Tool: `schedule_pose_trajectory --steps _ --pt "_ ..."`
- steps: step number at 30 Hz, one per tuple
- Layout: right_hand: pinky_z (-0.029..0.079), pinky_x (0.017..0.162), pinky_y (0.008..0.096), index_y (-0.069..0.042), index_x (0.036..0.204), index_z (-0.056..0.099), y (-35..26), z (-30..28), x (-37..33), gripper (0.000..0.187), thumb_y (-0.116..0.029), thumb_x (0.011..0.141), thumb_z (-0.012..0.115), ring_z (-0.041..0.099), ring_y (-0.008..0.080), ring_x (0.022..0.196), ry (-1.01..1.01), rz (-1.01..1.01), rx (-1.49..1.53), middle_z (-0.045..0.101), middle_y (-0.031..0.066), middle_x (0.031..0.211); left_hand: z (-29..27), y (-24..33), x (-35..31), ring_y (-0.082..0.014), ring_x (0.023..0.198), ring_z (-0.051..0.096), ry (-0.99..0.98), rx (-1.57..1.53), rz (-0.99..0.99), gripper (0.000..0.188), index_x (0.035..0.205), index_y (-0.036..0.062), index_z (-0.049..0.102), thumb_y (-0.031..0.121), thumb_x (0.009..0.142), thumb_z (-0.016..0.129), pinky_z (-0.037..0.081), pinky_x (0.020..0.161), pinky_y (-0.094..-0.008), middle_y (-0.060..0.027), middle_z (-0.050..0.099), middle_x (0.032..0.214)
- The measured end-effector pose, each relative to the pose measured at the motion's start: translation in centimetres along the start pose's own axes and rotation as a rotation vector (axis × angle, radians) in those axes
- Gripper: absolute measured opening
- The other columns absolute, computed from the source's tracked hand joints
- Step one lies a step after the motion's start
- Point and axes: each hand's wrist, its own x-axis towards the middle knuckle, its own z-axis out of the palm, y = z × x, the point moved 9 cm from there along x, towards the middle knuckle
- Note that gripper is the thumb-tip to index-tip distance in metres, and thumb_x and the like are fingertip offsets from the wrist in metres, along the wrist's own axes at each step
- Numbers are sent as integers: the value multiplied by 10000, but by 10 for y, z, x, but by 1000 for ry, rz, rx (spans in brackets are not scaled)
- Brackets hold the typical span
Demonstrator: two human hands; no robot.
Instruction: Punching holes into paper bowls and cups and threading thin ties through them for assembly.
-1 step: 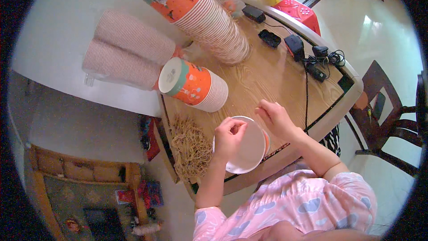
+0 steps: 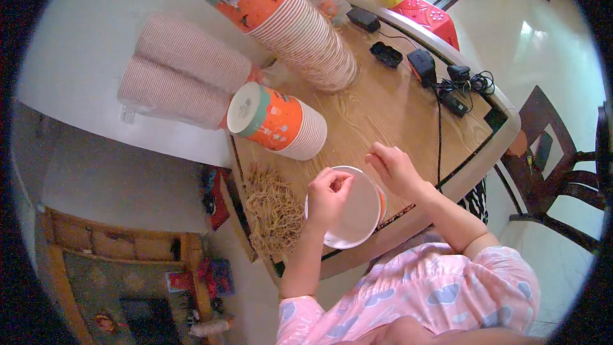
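My left hand (image 2: 327, 197) is over the left part of an open paper cup (image 2: 361, 214) with a white inside, its thumb and fingers pinched together. My right hand (image 2: 396, 171) is just beyond the cup's right rim, fingers curled closed. Whatever either hand may hold is too small or hidden to make out. A strip of the cup's orange outside shows at its right. Beside my left forearm lies a heap of tan, twine-like strands (image 2: 273, 207). Past my hands, a short stack of orange and green printed paper cups (image 2: 281, 124) stands upside down on the wooden table (image 2: 383, 112).
A taller stack of the same cups (image 2: 300, 32) rises farther back. Plastic-wrapped cup stacks (image 2: 179, 76) are at the left. Black power adapters (image 2: 421, 67) with tangled cords lie at the table's right side, one cord running toward me. Beyond are a red stool (image 2: 428, 19) and dark wooden chair (image 2: 543, 121).
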Motion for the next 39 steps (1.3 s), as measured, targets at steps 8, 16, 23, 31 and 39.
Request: schedule_pose_trajectory --steps 8,16,23,31,39 --pt "471 625 309 -20 903 570 24 23 -4 111 -125 872 549 599 214 712 -56 50 115 614 126 793 7 -15 1 -119 544 497 0 41 -19 45 757 13 643 51 741 663 404 509 -261 -50 535 655" --pt "480 663 329 -34 919 585 27 34 -5 129 -149 878 543 604 209 735 -158 132 276 616 114 794 8 -14 2 -120 594 526 3 78 -59 58 776 36 659 56 725 681 430 551 -247 -34 562 694" --pt "473 645 264 -29 925 607 35 45 -7 137 -144 893 539 561 93 704 -217 181 445 614 33 776 4 -9 1 -122 523 467 59 54 -26 36 762 16 639 39 745 662 391 499 -273 -45 491 627" --pt "469 633 242 -23 939 598 38 49 -8 137 -139 889 545 554 77 696 -229 187 517 606 20 757 5 -7 0 -116 545 487 59 82 -28 58 719 35 641 65 709 689 393 505 -260 -28 521 631" --pt "472 627 241 -19 929 605 38 49 -8 132 -129 885 547 554 74 696 -236 177 518 612 16 765 5 -7 -1 -108 533 475 74 95 -3 63 703 32 633 57 705 690 381 494 -253 -27 510 615"
